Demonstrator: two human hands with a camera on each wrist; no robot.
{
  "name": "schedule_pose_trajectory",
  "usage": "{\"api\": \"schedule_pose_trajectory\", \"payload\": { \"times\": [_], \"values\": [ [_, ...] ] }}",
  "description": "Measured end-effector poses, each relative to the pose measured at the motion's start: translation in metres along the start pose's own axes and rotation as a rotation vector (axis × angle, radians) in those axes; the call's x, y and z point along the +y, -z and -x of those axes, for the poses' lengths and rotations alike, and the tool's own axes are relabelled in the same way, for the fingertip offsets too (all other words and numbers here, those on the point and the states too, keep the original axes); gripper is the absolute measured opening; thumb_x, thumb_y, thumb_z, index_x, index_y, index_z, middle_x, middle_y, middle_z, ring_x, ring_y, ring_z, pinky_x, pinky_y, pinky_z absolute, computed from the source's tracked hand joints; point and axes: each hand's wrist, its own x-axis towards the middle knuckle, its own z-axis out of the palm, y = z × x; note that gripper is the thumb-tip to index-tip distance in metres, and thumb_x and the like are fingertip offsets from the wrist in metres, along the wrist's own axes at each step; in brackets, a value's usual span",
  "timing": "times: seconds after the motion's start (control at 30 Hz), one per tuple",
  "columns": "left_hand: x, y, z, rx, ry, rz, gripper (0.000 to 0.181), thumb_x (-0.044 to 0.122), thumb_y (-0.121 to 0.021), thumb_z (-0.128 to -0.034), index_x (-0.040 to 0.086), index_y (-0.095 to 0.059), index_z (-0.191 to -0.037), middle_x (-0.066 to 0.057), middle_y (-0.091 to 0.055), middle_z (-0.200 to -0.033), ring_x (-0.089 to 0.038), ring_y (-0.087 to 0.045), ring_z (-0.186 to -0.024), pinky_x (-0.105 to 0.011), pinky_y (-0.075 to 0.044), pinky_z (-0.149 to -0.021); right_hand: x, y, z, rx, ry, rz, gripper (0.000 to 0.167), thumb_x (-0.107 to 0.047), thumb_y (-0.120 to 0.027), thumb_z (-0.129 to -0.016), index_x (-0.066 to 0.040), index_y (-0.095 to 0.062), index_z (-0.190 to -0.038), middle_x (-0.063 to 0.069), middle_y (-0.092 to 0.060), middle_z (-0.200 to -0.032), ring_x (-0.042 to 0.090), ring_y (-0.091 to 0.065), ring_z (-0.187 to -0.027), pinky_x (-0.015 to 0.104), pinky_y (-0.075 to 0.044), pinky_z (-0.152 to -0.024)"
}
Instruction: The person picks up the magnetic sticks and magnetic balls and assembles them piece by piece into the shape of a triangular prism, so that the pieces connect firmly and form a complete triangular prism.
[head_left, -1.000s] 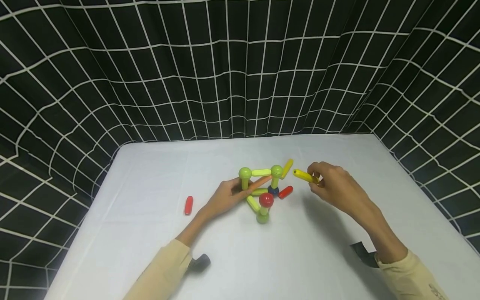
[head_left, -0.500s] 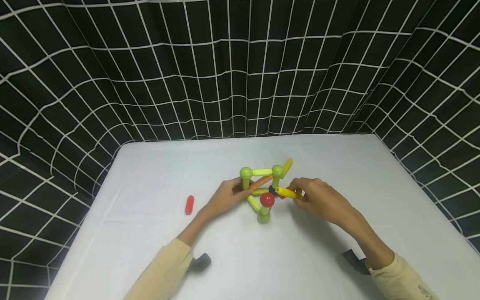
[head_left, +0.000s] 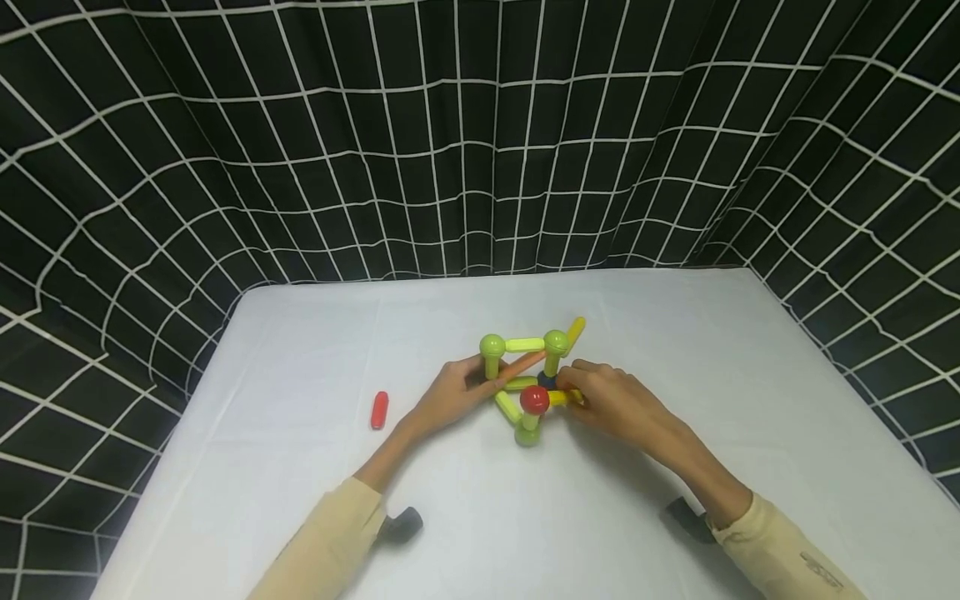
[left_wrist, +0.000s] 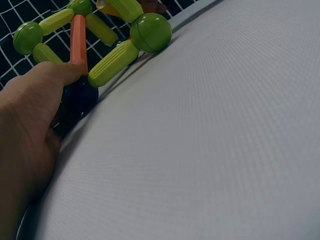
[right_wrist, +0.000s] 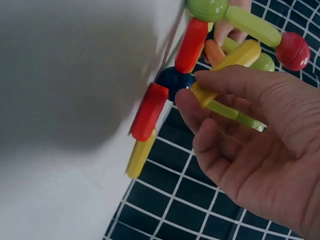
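A toy frame of sticks and balls, with a light green ball [head_left: 492, 346] and a red ball [head_left: 535, 400] on top, stands mid-table. My left hand [head_left: 450, 396] grips its left corner, thumb on the orange stick [left_wrist: 78, 40] just above a dark blue ball [left_wrist: 82, 95]; its other fingers are mostly hidden. My right hand [head_left: 618, 406] pinches a yellow stick [right_wrist: 240, 55] between thumb and fingers, tilted, beside the frame's right side. Near its fingertips is another dark blue ball [right_wrist: 173, 82], with a red stick [right_wrist: 192, 45] running from it to a green ball [right_wrist: 207, 7].
A loose red stick [head_left: 379, 410] lies left of my left hand. By the right-hand blue ball are another red stick [right_wrist: 150, 112] and a yellow stick [right_wrist: 141, 155]. White cloth [head_left: 480, 517] covers the table; a black gridded curtain [head_left: 480, 167] hangs behind and at the sides.
My right hand has moved left and toward the frame, bringing the yellow stick from out on the right to beside the red ball. My left hand keeps its grip in place.
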Motion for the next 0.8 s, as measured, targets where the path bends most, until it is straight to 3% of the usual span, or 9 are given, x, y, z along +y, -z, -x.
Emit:
{"api": "schedule_pose_trajectory", "payload": {
  "times": [0.1,0.33,0.8],
  "values": [
    [0.001,0.000,0.000,-0.002,-0.003,0.004,0.032,0.032,-0.069,-0.1010,0.014,-0.070,-0.127,-0.005,-0.076,-0.127,-0.023,-0.068,-0.126,-0.044,-0.052,-0.112,0.001,-0.002,-0.002,0.004,0.014,-0.018,0.025,0.001,-0.082,-0.084,-0.012,-0.076,-0.104,-0.001,-0.067,-0.089,0.011,-0.056,-0.075,0.023,-0.051,-0.068],
    [0.003,0.000,0.001,0.003,0.004,-0.001,0.033,0.033,-0.069,-0.1010,0.014,-0.069,-0.128,-0.005,-0.076,-0.127,-0.022,-0.069,-0.126,-0.043,-0.053,-0.111,0.003,-0.010,-0.008,0.090,0.084,-0.047,0.028,0.006,-0.082,-0.083,-0.010,-0.076,-0.104,0.006,-0.069,-0.105,0.019,-0.064,-0.086,0.028,-0.059,-0.076],
    [0.002,0.002,0.001,-0.003,0.014,-0.011,0.032,0.032,-0.069,-0.1010,0.012,-0.070,-0.127,-0.006,-0.076,-0.125,-0.022,-0.068,-0.124,-0.045,-0.052,-0.112,0.014,-0.014,-0.009,0.111,0.080,-0.105,0.030,0.005,-0.085,-0.080,-0.008,-0.076,-0.106,0.009,-0.070,-0.111,0.022,-0.069,-0.098,0.039,-0.063,-0.088]
  ]
}}
